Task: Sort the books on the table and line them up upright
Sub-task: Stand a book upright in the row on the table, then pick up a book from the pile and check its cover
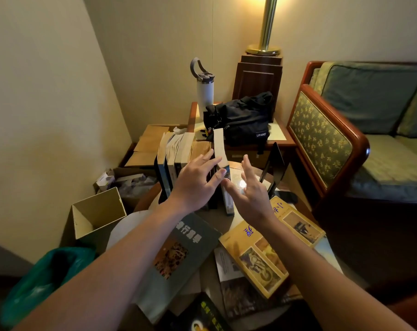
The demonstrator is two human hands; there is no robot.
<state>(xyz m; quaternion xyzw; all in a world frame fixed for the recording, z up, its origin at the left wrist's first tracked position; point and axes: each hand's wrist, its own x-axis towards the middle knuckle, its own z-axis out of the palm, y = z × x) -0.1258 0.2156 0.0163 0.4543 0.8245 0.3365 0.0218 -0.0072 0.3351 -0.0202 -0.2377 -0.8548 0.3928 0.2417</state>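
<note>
grey book (176, 259) lies flat near me; behind it upright books (176, 151) stand in a row on the table (206, 280). my left hand (197, 185) presses straight fingers (209, 161) against the end book (220, 149). my right hand (250, 194) hovers just beside it, fingers spread, empty, above flat yellow books (257, 256).

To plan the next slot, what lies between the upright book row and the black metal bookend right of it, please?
In the head view, only the right hand over bare glossy tabletop.
</note>
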